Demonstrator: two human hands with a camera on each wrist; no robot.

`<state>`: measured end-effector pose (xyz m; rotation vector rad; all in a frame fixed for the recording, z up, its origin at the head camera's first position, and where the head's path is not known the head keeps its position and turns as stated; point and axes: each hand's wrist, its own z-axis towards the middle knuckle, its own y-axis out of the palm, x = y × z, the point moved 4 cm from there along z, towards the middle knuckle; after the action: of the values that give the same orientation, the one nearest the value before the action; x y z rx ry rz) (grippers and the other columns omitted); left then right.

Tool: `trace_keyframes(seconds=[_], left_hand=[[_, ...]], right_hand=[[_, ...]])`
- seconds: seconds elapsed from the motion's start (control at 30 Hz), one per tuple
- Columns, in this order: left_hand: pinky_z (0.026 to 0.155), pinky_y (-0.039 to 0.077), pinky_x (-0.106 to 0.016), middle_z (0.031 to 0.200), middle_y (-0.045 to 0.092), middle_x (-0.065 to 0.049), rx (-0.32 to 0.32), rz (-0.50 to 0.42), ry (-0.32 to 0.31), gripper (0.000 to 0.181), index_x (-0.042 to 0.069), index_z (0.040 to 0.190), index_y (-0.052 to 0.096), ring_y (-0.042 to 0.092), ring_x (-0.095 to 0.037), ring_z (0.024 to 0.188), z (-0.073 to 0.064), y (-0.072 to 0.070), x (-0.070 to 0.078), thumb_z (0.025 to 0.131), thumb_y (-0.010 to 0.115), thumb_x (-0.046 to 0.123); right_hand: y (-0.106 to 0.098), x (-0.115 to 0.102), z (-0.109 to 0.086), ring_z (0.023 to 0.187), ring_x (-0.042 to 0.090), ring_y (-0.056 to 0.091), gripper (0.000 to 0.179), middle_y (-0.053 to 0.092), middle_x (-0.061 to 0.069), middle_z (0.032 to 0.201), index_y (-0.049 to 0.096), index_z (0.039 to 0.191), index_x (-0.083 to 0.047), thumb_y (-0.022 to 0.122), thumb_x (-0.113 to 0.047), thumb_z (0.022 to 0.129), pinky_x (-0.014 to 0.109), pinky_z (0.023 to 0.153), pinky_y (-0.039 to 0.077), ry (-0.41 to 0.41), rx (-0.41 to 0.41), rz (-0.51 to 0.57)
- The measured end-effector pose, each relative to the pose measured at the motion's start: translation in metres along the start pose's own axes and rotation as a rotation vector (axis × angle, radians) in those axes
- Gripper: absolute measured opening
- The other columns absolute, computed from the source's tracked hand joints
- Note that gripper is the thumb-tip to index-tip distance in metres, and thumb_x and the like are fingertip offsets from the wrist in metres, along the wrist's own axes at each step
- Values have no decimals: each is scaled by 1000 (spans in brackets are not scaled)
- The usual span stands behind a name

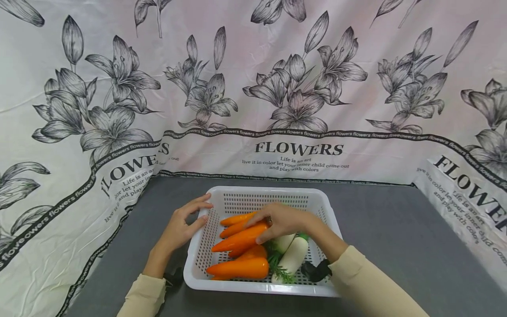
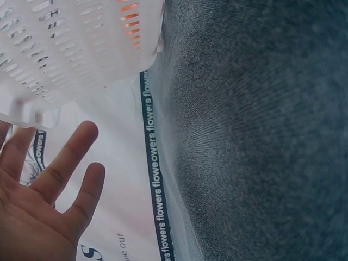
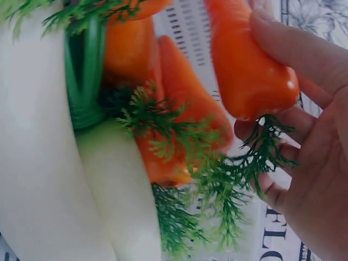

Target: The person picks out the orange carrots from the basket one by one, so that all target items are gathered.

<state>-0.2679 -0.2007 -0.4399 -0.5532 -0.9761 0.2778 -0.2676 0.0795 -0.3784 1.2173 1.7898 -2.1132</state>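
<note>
A white plastic basket on the grey table holds several orange carrots and white radishes. My right hand reaches in over it and grips one carrot near its thick, leafy end. In the right wrist view, thumb and fingers are round that carrot, and its green fronds hang by the palm. Other carrots lie below and behind it. At the basket's left rim, my left hand touches the edge with extended fingers; the left wrist view shows two straight fingers outside the basket.
Dark straps show near both wrists, one black piece over the basket's front right corner. Grey table surrounds the basket. A flower-printed cloth hangs behind and along both sides.
</note>
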Motion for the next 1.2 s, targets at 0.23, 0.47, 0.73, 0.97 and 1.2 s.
trace_keyframes(seconds=[0.23,0.47,0.73,0.97,1.2], left_hand=[[98,49,-54,154,53,-2,1,3,-2,32,19,128,69,52,-31,139,-3,-2,-2,97,65,14],[99,48,-54,155,52,-1,-6,18,-10,32,15,129,69,51,-30,141,-4,-4,-2,98,64,15],[100,47,-57,155,52,-2,-18,3,-28,31,14,129,69,50,-31,141,-3,-2,1,98,64,15],[100,48,-48,155,53,-3,-15,18,-16,31,17,128,69,51,-30,140,-2,-1,3,97,65,15],[100,48,-44,155,53,-3,-15,19,-9,31,16,128,69,50,-30,141,-1,0,4,97,65,14]], right_hand=[[-22,-4,-11,100,11,65,48,71,2,129,66,137,-15,77,-27,91,32,91,53,10,153,126],[-47,5,-34,80,16,62,48,74,4,117,65,138,-15,76,-24,92,28,70,52,129,346,134],[-72,31,-84,80,20,64,51,72,12,113,60,143,-15,73,-26,95,28,61,50,261,559,128],[-88,60,-135,81,20,64,52,67,21,125,57,146,-13,69,-28,98,28,61,51,392,784,85],[-80,97,-174,74,14,66,55,70,26,119,58,144,-10,68,-38,98,24,56,51,572,993,-22]])
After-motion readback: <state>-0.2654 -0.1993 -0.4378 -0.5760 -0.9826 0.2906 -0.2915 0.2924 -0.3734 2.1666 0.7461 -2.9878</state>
